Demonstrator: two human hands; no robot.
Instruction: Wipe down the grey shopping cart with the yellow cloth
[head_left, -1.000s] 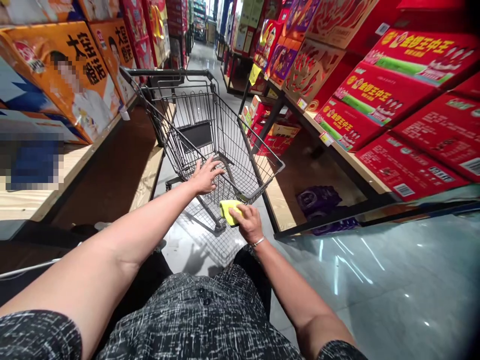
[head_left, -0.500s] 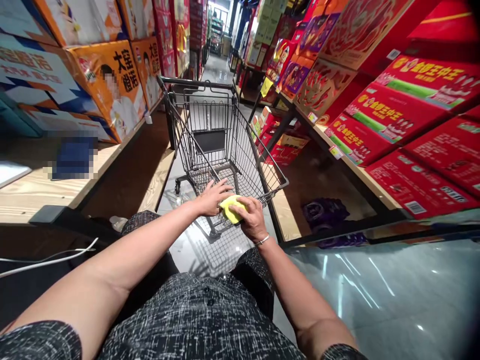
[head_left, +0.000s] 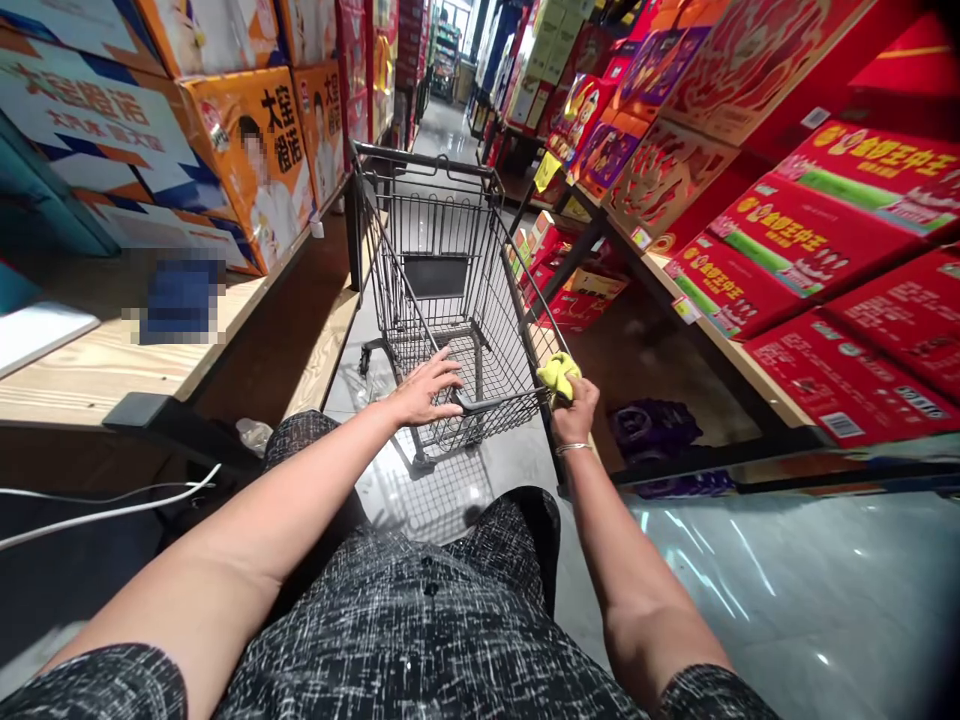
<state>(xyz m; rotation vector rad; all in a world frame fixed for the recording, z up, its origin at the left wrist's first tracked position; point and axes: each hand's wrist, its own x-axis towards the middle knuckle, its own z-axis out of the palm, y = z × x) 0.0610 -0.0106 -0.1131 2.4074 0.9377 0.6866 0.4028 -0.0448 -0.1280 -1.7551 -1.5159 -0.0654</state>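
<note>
A black wire shopping cart stands in front of me, its basket showing only bare wire mesh. My right hand is closed on a yellow cloth, which wraps the near right corner of the cart's top rim. At the left end of the near rim is my left hand, fingers spread and thumb apart, over the corner. Whether its palm touches the rim cannot be made out.
Boxed goods in orange and white stack on the left wooden shelf. Red boxes fill the right shelf. White cables hang at lower left. Purple packages lie low on the right. An aisle runs beyond the cart.
My right hand has moved right along the cart's near rim with the yellow cloth, from beside my left hand to the right corner. My left hand's fingers have spread apart.
</note>
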